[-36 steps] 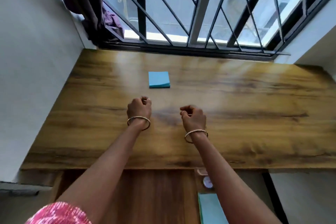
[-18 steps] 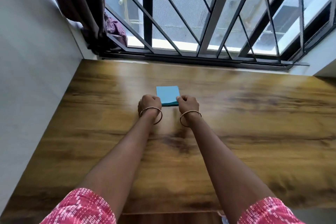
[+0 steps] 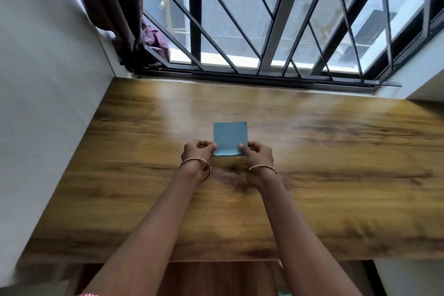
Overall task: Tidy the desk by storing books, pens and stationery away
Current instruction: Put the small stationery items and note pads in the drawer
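**Holding a blue sticky-note pad in both hands over the desk**

Head view: a square blue sticky-note pad sits at the middle of the scene, above the wooden desk, with its flat face turned up toward the camera. The left hand pinches the pad's near left corner, fingers curled in and the thumb pressed against the edge. The right hand grips the near right corner in the same way, its thumb lying on the blue face. Both hands are clamped on the pad, one at each side and close together. A small shadow shows under the pad's near edge; whether its far edge touches the desk cannot be told.

Each wrist wears a thin metal bangle, the left bangle and the right bangle. Both forearms reach in from the near edge, and a sliver of pink sleeve shows at the bottom left.

Along the far edge of the desk runs a window with a dark metal grille. A dark curtain hangs in the far left corner beside a pale wall. A reddish-brown wooden panel shows below the desk's near edge.
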`<state>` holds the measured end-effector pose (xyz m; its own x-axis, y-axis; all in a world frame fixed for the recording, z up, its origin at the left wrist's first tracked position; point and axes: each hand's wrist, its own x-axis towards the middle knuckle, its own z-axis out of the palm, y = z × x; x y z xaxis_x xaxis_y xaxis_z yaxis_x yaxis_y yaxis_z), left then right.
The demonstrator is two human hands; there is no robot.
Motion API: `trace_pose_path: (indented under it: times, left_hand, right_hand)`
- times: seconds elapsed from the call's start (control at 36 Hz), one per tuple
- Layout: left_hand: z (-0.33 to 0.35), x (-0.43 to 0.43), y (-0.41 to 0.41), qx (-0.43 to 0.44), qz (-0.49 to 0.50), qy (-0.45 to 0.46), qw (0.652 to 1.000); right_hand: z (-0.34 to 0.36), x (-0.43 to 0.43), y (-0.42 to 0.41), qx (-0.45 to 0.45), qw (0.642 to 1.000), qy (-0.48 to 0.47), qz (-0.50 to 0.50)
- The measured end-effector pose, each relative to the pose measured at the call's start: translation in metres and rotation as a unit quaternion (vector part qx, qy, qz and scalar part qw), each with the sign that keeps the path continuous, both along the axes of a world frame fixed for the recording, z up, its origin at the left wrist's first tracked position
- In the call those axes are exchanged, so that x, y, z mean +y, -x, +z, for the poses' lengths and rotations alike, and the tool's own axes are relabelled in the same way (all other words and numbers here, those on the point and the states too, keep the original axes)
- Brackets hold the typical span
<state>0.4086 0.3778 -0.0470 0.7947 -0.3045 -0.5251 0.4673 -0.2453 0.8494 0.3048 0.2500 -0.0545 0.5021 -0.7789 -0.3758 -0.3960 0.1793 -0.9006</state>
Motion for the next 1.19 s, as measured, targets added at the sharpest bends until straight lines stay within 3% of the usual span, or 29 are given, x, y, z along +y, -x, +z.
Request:
trace_pose_path:
  times: [0.17,0.42,0.53,0.69,0.94,1.19]
  left_hand:
    - [0.027,0.037,0.083,-0.022,-0.023,0.046,0.998]
    - [0.025,0.089,0.225,0.027,-0.062,0.097,0.993]
    - [0.006,0.109,0.279,0.070,-0.095,0.082,0.990]
    - [-0.032,0.120,0.338,0.132,-0.143,0.011,0.981]
    - [-0.058,0.110,0.382,0.089,-0.122,-0.081,0.985]
    - [-0.075,0.088,0.398,0.051,-0.102,-0.097,0.989]
  right_hand:
    - [0.043,0.046,0.092,-0.094,0.991,-0.092,-0.005]
    - [0.033,0.086,0.246,-0.096,0.984,-0.153,-0.008]
    - [0.027,0.102,0.311,-0.023,0.994,-0.110,0.015]
    - [0.012,0.130,0.373,0.104,0.993,-0.047,-0.027]
    - [-0.022,0.144,0.394,0.302,0.942,0.144,0.014]
    - [-0.025,0.147,0.394,0.370,0.910,0.161,0.093]
